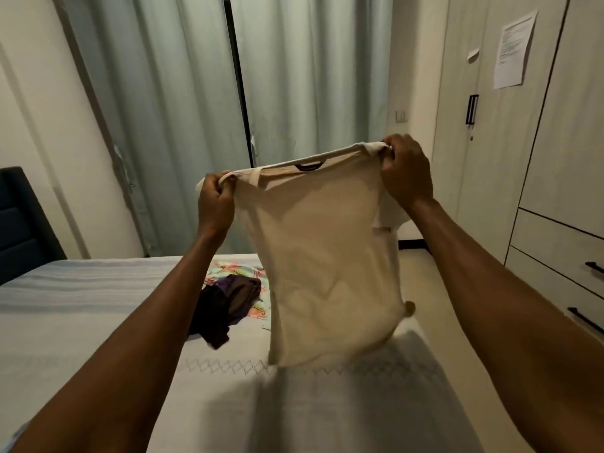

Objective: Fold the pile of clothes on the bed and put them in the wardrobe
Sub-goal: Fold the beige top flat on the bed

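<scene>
- Left hand (214, 199) grips one shoulder of the cream T-shirt (327, 256), fingers curled round the cloth.
- Right hand (405, 173) pinches the other shoulder, held slightly higher.
- Between the two hands the shirt hangs in the air above the bed (81, 322) (hem just above the near part of the cover).
- Dark clothes (225, 305) and a floral piece (258, 310) lie mid-bed, behind the shirt.
- Wardrobe (523, 142) stands at right, doors shut.
</scene>
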Demonstrator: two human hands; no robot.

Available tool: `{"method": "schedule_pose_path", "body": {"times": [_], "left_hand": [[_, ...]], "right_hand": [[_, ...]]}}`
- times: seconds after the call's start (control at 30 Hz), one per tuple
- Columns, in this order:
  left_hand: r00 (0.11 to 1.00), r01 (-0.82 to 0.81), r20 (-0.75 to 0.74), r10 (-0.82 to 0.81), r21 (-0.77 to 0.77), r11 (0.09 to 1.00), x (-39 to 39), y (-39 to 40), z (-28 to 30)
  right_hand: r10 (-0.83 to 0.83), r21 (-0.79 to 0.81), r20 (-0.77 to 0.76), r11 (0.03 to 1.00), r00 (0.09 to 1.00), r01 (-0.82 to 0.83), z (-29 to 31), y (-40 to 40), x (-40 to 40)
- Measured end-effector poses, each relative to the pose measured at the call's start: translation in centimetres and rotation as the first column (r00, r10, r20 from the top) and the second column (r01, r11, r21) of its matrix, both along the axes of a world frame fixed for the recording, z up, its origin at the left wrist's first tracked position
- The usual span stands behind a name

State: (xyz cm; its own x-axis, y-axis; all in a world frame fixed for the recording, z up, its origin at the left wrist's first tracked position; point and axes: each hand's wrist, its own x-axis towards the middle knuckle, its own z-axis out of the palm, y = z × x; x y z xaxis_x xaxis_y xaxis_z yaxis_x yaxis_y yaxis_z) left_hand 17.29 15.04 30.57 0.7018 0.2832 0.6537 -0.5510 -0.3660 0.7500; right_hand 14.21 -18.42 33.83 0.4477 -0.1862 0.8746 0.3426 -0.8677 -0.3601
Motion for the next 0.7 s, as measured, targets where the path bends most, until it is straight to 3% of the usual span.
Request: {"method": "schedule_pose_path", "body": {"times": [0.13, 0.33, 0.43, 0.53, 0.7], "left_hand": [[0.998, -0.026, 0.052, 0.028, -0.04, 0.999, -1.2, -0.4, 0.4], [0.998, -0.033, -0.056, 0.031, -0.031, 0.999, -7.7, 0.2, -4.6], [0.992, -0.005, -0.129, 0.008, 0.028, 1.0, -12.8, 1.3, -10.1], [0.975, 0.034, -0.223, -0.011, 0.097, 0.995, -18.1, 2.7, -17.4], [0.889, 0.153, -0.457, -0.034, 0.225, 0.962, -27.5, 5.4, -30.4]], "right_hand": [[-0.008, -0.075, 0.077, 0.997, 0.997, 0.014, 1.0, -0.7, -1.4], [-0.069, -0.18, -0.117, 0.983, 0.991, 0.048, -3.5, -1.0, -7.3], [-0.087, -0.212, -0.25, 0.977, 0.964, 0.033, -8.8, -0.7, -12.3], [-0.044, -0.14, -0.39, 0.99, 0.92, -0.012, -15.9, -0.1, -17.8], [-0.03, -0.095, -0.587, 0.995, 0.809, -0.032, -29.9, 1.4, -27.2]]}}
